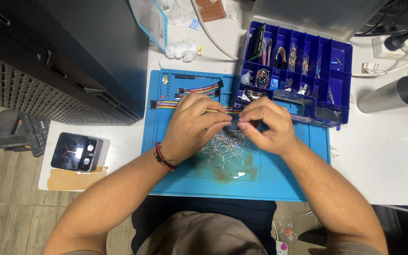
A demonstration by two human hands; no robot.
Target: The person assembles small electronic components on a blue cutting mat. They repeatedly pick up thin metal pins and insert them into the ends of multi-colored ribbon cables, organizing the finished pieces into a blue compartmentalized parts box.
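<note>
Two hands pinching small wire parts over a blue mat

Left hand (192,125) and right hand (265,125) meet fingertip to fingertip above a heap of metal leads (225,144); rainbow jumper wires (199,89) lie just beyond the fingers, a blue compartment box (298,66) beyond the right hand

Electronics hobby workbench

A blue work mat (279,182), a compartmented parts box (341,75) of components and ribbon jumper wires (199,89) crowd the white desk (378,156).
</note>
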